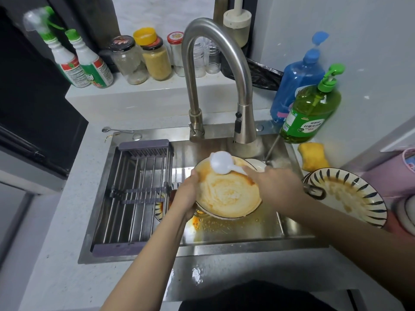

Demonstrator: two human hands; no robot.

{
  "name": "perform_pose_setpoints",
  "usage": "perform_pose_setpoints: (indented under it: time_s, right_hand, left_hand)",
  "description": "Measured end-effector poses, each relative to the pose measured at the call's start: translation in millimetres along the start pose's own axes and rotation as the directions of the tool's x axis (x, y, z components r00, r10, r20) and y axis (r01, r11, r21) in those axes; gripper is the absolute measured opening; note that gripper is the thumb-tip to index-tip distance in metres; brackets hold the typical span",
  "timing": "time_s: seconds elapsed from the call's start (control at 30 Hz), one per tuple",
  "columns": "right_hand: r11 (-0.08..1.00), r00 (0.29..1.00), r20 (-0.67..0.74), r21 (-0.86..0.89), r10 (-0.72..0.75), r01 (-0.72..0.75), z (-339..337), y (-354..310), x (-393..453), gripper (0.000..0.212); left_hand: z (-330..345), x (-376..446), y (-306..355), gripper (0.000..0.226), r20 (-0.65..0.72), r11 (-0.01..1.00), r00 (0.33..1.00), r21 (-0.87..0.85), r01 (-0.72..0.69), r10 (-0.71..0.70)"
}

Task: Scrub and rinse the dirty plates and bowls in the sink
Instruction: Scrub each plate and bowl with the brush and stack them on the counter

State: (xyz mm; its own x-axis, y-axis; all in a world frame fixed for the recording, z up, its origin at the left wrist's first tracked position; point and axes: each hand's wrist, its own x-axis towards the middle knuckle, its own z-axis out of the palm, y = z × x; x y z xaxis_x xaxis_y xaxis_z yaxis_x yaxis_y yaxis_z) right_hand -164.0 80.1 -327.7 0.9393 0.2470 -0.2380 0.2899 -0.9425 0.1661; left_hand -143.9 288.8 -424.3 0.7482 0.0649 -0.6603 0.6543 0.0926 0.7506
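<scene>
A plate (229, 194) smeared with orange sauce is tilted above the steel sink (247, 227). My left hand (186, 194) grips its left rim. My right hand (276, 185) holds the handle of a white plastic spoon (221, 162) whose bowl lies over the plate's upper edge. Under and behind the plate sit more dishes: a white bowl (258, 164) at the back and a patterned dish (158, 212) to the left, mostly hidden. A dirty striped bowl (350, 194) stands on the counter at the right.
The faucet (215, 81) arches over the sink, with no water seen running. A drying rack (134, 198) fills the sink's left half. Green (312, 113) and blue (296, 79) soap bottles and a yellow sponge (313, 159) stand at the right. Jars and spray bottles line the back ledge.
</scene>
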Motion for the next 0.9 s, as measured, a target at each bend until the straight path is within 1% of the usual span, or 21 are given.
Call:
perform_pose_setpoints:
  time_s: [0.07, 0.13, 0.2, 0.27, 0.3, 0.33, 0.37, 0.4, 0.47, 0.53, 0.6, 0.63, 0.7, 0.73, 0.77, 0.8, 0.83, 0.87, 0.9]
  right_hand:
    - [0.999, 0.997, 0.082, -0.047, 0.016, -0.012, -2.1, 11.5, -2.7, 0.055]
    - [0.998, 0.981, 0.194, -0.045, -0.023, 0.032, -8.3, 16.2, -9.3, 0.045]
    - [0.993, 0.952, 0.284, 0.015, -0.113, 0.113, -17.3, 14.6, -15.1, 0.037]
    - [0.976, 0.918, 0.335, 0.124, -0.211, 0.179, -23.3, 10.1, -16.6, 0.034]
    - [0.966, 0.915, 0.326, 0.180, -0.237, 0.186, -24.2, 7.0, -15.8, 0.036]
    - [0.958, 0.927, 0.286, 0.220, -0.244, 0.184, -24.2, 3.1, -13.8, 0.039]
    - [0.955, 0.946, 0.224, 0.234, -0.235, 0.182, -22.4, -0.9, -9.9, 0.041]
    - [0.958, 0.963, 0.165, 0.230, -0.214, 0.173, -20.6, -4.1, -5.3, 0.043]
    - [0.973, 0.984, 0.112, 0.199, -0.137, 0.113, -16.4, -3.5, 3.7, 0.047]
    - [0.993, 0.987, 0.142, 0.106, -0.069, 0.055, -17.5, 6.8, 8.7, 0.047]
    - [0.999, 0.977, 0.209, 0.030, -0.050, 0.044, -24.0, 17.0, 4.1, 0.040]
    - [0.997, 0.966, 0.246, 0.030, -0.077, 0.071, -27.5, 18.9, -0.2, 0.037]
    - [0.980, 0.932, 0.309, 0.115, -0.188, 0.160, -36.0, 13.3, -9.2, 0.040]
    - [0.965, 0.921, 0.302, 0.169, -0.244, 0.200, -39.4, 6.5, -11.3, 0.041]
    - [0.952, 0.923, 0.274, 0.223, -0.268, 0.210, -40.1, 0.2, -10.6, 0.042]
    - [0.945, 0.936, 0.238, 0.262, -0.260, 0.196, -38.5, -3.3, -7.0, 0.042]
    - [0.949, 0.953, 0.202, 0.269, -0.225, 0.167, -35.1, -3.7, -2.0, 0.042]
    - [0.960, 0.969, 0.173, 0.247, -0.174, 0.128, -32.4, -2.2, 2.2, 0.043]
    - [0.975, 0.981, 0.153, 0.204, -0.121, 0.089, -32.2, 1.7, 3.8, 0.045]
  left_hand:
    - [-4.0, 3.2, -1.1, 0.067, -0.070, 1.000, 0.997, 0.016, -0.021, 0.022]
    - [-7.1, 6.2, -3.1, 0.071, -0.130, 0.994, 0.986, 0.061, -0.095, 0.102]
    - [-8.0, 6.7, -5.0, 0.082, -0.140, 0.982, 0.977, 0.120, -0.146, 0.162]
    - [-6.3, 4.4, -3.8, 0.078, -0.139, 0.981, 0.975, 0.111, -0.161, 0.176]
    - [-4.4, 2.7, -2.9, 0.073, -0.131, 0.982, 0.978, 0.118, -0.147, 0.162]
    - [-2.4, 2.9, -2.9, 0.069, -0.115, 0.984, 0.983, 0.122, -0.128, 0.142]
    - [-0.4, 3.2, -4.0, 0.066, -0.087, 0.990, 0.989, 0.089, -0.109, 0.117]
    - [2.2, 1.5, -4.1, 0.062, -0.049, 0.993, 0.993, 0.049, -0.105, 0.107]
    - [5.5, 0.1, -5.8, 0.058, -0.007, 0.995, 0.995, 0.005, -0.102, 0.102]
    - [4.7, -1.4, -7.7, 0.055, -0.016, 0.994, 0.996, -0.061, -0.086, 0.085]
    - [-0.6, 0.4, -8.6, 0.061, -0.045, 0.987, 0.997, -0.150, -0.061, 0.055]
    - [-3.3, -0.3, -7.6, 0.062, -0.050, 0.984, 0.997, -0.168, -0.062, 0.054]
    - [-3.9, 1.3, -6.1, 0.064, -0.044, 0.986, 0.996, -0.142, -0.086, 0.081]
    - [-2.1, -0.2, -4.4, 0.066, -0.033, 0.990, 0.995, -0.110, -0.092, 0.089]
    - [0.9, -2.7, -2.8, 0.071, -0.021, 0.991, 0.996, -0.093, -0.094, 0.092]
    - [2.7, -3.1, -3.6, 0.080, -0.001, 0.991, 0.995, -0.094, -0.097, 0.097]
    - [3.5, -3.5, -4.1, 0.088, 0.015, 0.991, 0.995, -0.095, -0.094, 0.096]
    - [2.5, -3.3, -4.9, 0.092, 0.029, 0.990, 0.995, -0.108, -0.090, 0.093]
    - [2.1, -5.5, -3.1, 0.087, 0.024, 0.987, 0.995, -0.129, -0.093, 0.097]
